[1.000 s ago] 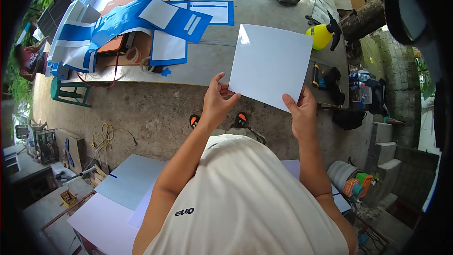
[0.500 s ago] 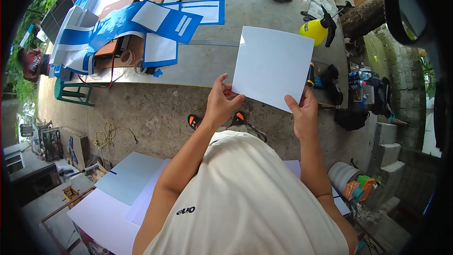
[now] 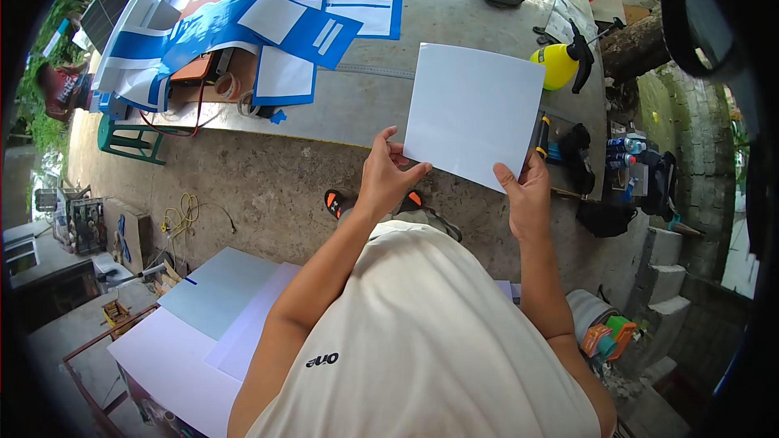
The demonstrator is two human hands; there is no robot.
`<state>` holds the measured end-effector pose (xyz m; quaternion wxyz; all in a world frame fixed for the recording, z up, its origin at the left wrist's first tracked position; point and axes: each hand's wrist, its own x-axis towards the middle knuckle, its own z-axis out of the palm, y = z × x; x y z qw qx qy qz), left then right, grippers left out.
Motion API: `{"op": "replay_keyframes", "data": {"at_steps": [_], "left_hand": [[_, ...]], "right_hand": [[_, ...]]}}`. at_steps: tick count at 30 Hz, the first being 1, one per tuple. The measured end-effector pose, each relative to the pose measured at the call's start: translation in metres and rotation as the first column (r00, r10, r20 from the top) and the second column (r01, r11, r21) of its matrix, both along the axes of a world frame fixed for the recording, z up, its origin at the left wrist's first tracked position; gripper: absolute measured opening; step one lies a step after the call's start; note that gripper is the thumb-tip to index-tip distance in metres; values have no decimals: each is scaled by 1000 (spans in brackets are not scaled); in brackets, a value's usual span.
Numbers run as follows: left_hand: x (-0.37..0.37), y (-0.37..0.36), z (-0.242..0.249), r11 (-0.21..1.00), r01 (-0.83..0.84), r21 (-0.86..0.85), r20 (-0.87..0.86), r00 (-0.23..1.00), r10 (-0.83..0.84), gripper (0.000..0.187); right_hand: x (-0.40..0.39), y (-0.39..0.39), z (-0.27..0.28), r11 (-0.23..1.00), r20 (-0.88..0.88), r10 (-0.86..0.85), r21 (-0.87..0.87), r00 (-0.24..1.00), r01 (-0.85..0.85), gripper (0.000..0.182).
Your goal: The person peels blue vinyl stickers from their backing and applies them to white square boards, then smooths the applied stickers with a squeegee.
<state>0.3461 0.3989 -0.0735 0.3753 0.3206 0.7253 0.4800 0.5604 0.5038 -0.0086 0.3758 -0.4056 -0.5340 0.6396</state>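
One white sheet (image 3: 475, 113), near-square, no clear long axis, held out over the surface (image 3: 361, 105)'s near edge, between right hand (image 3: 530, 204), grip closed on its near right corner, and left hand (image 3: 385, 177), half-curled at its near left corner, pinch uncertain.

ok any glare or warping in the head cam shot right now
Head view: strong fisheye bowing, with black corners; bright sheen towards the far side of the metal table; the white panel is pale and almost featureless, but its edges read clearly.
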Motion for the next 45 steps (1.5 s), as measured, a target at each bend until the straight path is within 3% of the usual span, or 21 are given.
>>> {"op": "replay_keyframes", "data": {"at_steps": [7, 12, 17, 19, 23, 25, 27, 28, 30, 36, 45], "left_hand": [[-1, 3, 2, 1000, -11, 27, 1, 1000, 11, 91], [-5, 4, 0, 996, 8, 87, 184, 983, -24, 86], [-7, 0, -12, 997, 19, 78, 198, 980, -35, 83], [-7, -1, -13, 996, -11, 88, 238, 971, -11, 82], [4, -2, -14, 1000, 5, -18, 278, 961, 1, 80], [12, 0, -16, 999, 5, -43, 295, 955, 8, 80], [18, 2, -16, 990, -140, 31, 526, 844, 103, 80], [17, 1, -17, 990, -140, 30, 524, 845, 104, 80], [15, 1, -20, 968, -241, 74, 727, 677, 113, 79], [22, -1, -10, 945, -310, 105, 817, 569, 96, 74], [25, -4, -7, 940, -327, 101, 854, 513, 87, 70]], "right_hand": [[4, 9, -4, 1000, 20, 24, -8, 1000, -24, 28], [4, 14, -1, 997, -40, -10, -76, 999, 6, 29], [13, 21, -17, 991, -48, -24, -131, 999, 18, 28], [16, 22, -26, 961, -46, -34, -277, 998, 20, 24], [14, 12, -38, 943, -38, -24, -332, 999, 10, 22], [9, 6, -42, 972, -34, -36, -233, 999, 27, 23], [5, 1, -43, 986, -27, -38, -166, 999, 33, 23], [3, -1, -43, 995, -20, -41, -94, 999, 39, 23], [-1, -4, -38, 996, -37, -50, -78, 998, 47, 23], [1, -9, -34, 997, -63, -65, -48, 996, 62, 23], [3, -11, -34, 997, -95, -59, -64, 994, 53, 24]]}}
